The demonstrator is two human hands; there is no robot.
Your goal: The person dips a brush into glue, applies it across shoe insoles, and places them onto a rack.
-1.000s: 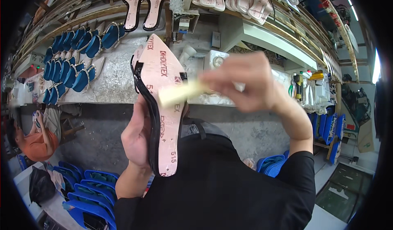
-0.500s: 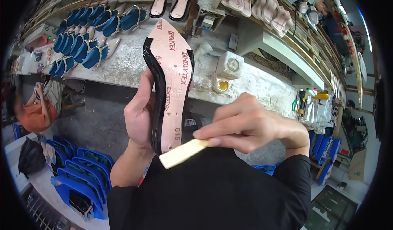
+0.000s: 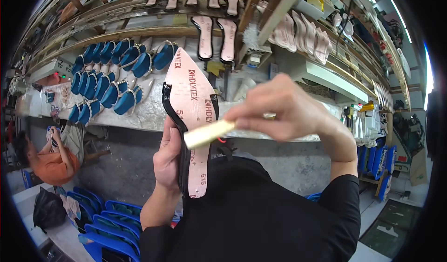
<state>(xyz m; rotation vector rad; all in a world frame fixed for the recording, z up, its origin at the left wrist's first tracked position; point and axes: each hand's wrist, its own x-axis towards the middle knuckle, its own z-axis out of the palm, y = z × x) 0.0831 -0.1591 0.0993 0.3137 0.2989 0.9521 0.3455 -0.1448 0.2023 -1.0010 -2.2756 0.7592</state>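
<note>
Held upright in my left hand (image 3: 166,162) is a pink shoe insole (image 3: 191,92) with printed marks, a pointed top end and a glossy black rim along its sides. My left thumb and fingers grip its left edge, with some fingers hidden behind it. My right hand (image 3: 284,108), blurred by motion, pinches a pale yellow flat bar (image 3: 207,134) between thumb and fingers. The bar lies across the middle of the insole; whether it touches the surface I cannot tell. What kind of tool or material the bar is does not show.
Several blue-and-pale sandals (image 3: 109,92) stand on the workbench (image 3: 156,108) at left. Two black-edged insoles (image 3: 205,36) lean at its back. Pale insoles (image 3: 298,34) fill a shelf at right. A person in orange (image 3: 51,162) sits at far left, near blue racks (image 3: 109,231).
My right hand with the yellow bar has moved up from the insole's lower end to its middle. The view has shifted, showing more of the shelves behind the bench.
</note>
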